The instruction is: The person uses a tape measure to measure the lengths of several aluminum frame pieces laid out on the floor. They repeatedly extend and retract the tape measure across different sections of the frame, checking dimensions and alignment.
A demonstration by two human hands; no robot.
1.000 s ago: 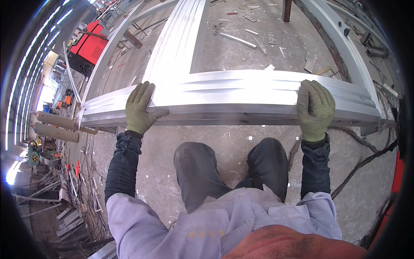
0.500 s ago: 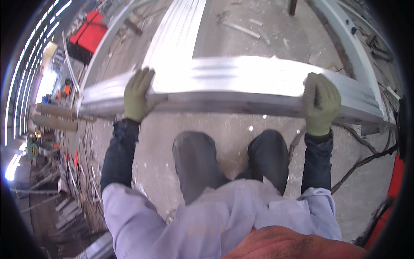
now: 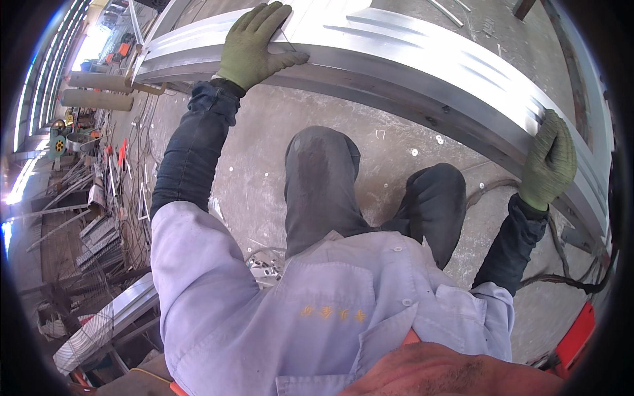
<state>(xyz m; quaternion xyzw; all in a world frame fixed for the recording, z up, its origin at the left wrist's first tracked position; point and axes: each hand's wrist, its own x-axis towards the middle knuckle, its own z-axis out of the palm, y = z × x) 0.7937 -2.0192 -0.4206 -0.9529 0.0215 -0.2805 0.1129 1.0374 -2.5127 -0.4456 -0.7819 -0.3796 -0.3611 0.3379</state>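
Note:
A long, shiny silver metal profile (image 3: 389, 76) with ribbed channels spans the view in front of me, bowed by the lens. My left hand (image 3: 253, 49), in a green work glove, lies on its left part, fingers stretched out on top and thumb spread along the near edge. On the right part, my right hand (image 3: 550, 162), gloved alike, has its fingers curled over the profile; the fingertips are partly hidden. Both hands touch the metal, and the bright glare on it hides some detail.
Rollers (image 3: 99, 100) stick out beyond the profile's left end. Metal offcuts (image 3: 99, 237) and cables lie along the left side. A dark cable (image 3: 561, 280) crosses the floor at right, near a red object (image 3: 576, 336). My knees (image 3: 323, 165) are close to the profile.
The view has turned, so the profile now slopes down to the right. My left hand sits higher in the picture, my right hand lower and farther right. Both remain on the metal.

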